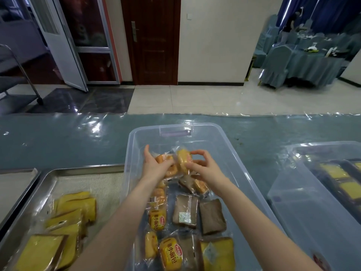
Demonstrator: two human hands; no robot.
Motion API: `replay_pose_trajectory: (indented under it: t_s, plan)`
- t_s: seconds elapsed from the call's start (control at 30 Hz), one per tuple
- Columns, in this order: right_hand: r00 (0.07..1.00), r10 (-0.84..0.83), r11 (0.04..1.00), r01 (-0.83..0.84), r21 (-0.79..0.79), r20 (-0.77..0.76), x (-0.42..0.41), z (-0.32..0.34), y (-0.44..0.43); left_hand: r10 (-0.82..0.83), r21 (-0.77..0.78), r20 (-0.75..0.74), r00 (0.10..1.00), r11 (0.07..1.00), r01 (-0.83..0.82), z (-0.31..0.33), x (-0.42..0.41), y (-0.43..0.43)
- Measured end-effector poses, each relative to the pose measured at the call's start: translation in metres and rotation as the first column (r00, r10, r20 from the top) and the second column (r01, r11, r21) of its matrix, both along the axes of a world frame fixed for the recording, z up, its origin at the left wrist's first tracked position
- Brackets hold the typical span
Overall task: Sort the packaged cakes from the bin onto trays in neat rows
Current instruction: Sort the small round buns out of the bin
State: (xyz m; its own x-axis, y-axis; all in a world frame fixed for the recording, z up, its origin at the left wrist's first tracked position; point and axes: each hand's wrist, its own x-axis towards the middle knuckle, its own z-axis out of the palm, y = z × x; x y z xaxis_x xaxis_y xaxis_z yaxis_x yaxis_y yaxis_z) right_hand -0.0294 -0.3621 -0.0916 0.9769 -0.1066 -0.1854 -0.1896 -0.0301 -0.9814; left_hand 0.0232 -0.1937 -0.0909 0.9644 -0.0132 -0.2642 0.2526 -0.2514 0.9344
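Back wall (pixel 211 45): cream, plain, with a dark skirting line at its foot and a white switch plate (pixel 189 16).
Central door (pixel 154 45): dark red-brown wood, shut, with a metal handle (pixel 134 31) on its left edge.
Glazed door (pixel 58 45): white-framed, swung open at left.
Floor (pixel 185 98): pale glossy tiles, with a dark marbled patch (pixel 84 100) at left.
Trolley (pixel 19 79): metal, on castors, cut off by the left edge.
Curtains (pixel 322 12): deep blue, far right.
Banquet table (pixel 312 63): draped in grey-blue cloth, with a covered chair (pixel 277 63) just beside it.
Near table (pixel 58 141): teal cloth under a clear plastic sheet.
Light: white glare (pixel 95 128) on the sheet.
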Motion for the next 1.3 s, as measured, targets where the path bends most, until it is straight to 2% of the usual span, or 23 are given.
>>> replay_pose_trajectory:
  t_s: [0.07,0.17,0.33,0.43,0.53,0.6,0.63,0.67,0.7,0.73,0.77,0.8,0.83,0.9,1.07,1.1,1.13,1.17,1.23,1.27,1.3]
  plan:
    - [1.000,0.019,0.994,-0.016,-0.110,0.021,-0.003,0.001,0.012,-0.034,-0.084,-0.004,0.999,0.996,0.033,0.005,-0.002,-0.002]
    - [0.996,-0.022,0.986,0.036,-0.163,0.091,-0.005,0.000,0.016,-0.093,-0.183,0.002,0.996,0.979,0.092,0.012,-0.008,-0.005]
    - [0.975,0.044,0.936,0.036,-0.350,0.218,-0.007,-0.001,0.019,-0.102,-0.077,0.065,0.993,0.991,0.107,0.012,-0.011,-0.005]
    - [0.958,0.224,0.935,-0.159,-0.317,0.180,-0.007,0.007,0.015,-0.059,-0.114,0.020,0.998,0.992,0.061,0.012,-0.007,-0.001]
    - [0.927,0.356,0.931,-0.340,-0.136,0.117,-0.005,0.014,-0.005,-0.052,-0.109,-0.005,0.999,0.993,0.051,0.008,-0.004,0.002]
    - [0.960,0.265,0.964,-0.261,-0.048,0.087,0.000,0.008,-0.015,-0.067,-0.034,0.000,0.998,0.997,0.067,0.005,-0.004,0.001]
    - [0.986,0.161,0.985,-0.156,-0.079,0.054,0.007,-0.002,-0.018,-0.075,-0.001,0.001,0.997,0.997,0.075,0.004,-0.003,0.000]
    - [0.998,0.055,0.980,-0.052,-0.193,0.010,0.014,-0.015,-0.019,-0.083,0.021,-0.001,0.997,0.996,0.083,0.002,-0.003,-0.001]
    - [0.999,-0.020,0.917,0.005,-0.399,-0.034,0.023,-0.032,-0.021,-0.090,0.035,-0.005,0.996,0.995,0.090,0.000,-0.002,-0.001]
    - [0.995,-0.043,0.794,-0.022,-0.608,-0.092,0.029,-0.050,-0.023,-0.096,0.045,-0.010,0.995,0.994,0.096,-0.001,-0.002,-0.002]
    - [0.982,-0.034,0.660,-0.117,-0.742,-0.185,0.032,-0.068,-0.025,-0.098,0.051,-0.010,0.995,0.994,0.098,-0.002,-0.002,-0.002]
    - [0.959,-0.016,0.550,-0.227,-0.804,-0.282,0.033,-0.084,-0.028,-0.098,0.060,-0.006,0.995,0.993,0.098,-0.003,-0.002,-0.002]
    - [0.938,0.000,0.487,-0.302,-0.820,-0.346,0.034,-0.098,-0.030,-0.097,0.075,0.000,0.995,0.992,0.097,-0.004,-0.001,-0.002]
    - [0.935,0.011,0.442,-0.321,-0.837,-0.353,0.034,-0.117,-0.034,-0.102,0.110,0.004,0.995,0.989,0.101,-0.006,0.000,-0.002]
    - [0.971,0.018,0.355,-0.227,-0.907,-0.236,0.037,-0.135,-0.034,-0.129,0.115,0.007,0.992,0.985,0.127,-0.005,0.000,-0.003]
    - [0.978,0.016,0.382,-0.198,-0.903,-0.208,0.038,-0.134,-0.033,-0.132,0.115,0.007,0.991,0.985,0.131,-0.004,0.000,-0.003]
    - [0.986,-0.011,0.460,-0.141,-0.877,-0.164,0.039,-0.128,-0.032,-0.133,0.109,0.006,0.991,0.985,0.132,-0.002,0.000,-0.002]
    - [0.992,-0.071,0.593,-0.043,-0.804,-0.106,0.039,-0.115,-0.031,-0.136,0.095,0.003,0.991,0.986,0.136,0.000,-0.001,-0.002]
    - [0.976,-0.215,0.857,0.174,-0.486,-0.031,0.040,-0.073,-0.030,-0.154,0.052,0.017,0.988,0.987,0.153,0.004,-0.002,-0.001]
    - [0.968,-0.251,0.923,0.237,-0.302,-0.009,0.037,-0.048,-0.028,-0.172,0.021,0.030,0.985,0.985,0.171,0.008,-0.004,-0.001]
    - [0.965,-0.263,0.952,0.261,-0.162,0.009,0.032,-0.025,-0.026,-0.195,-0.019,0.043,0.980,0.981,0.196,0.012,-0.008,-0.001]
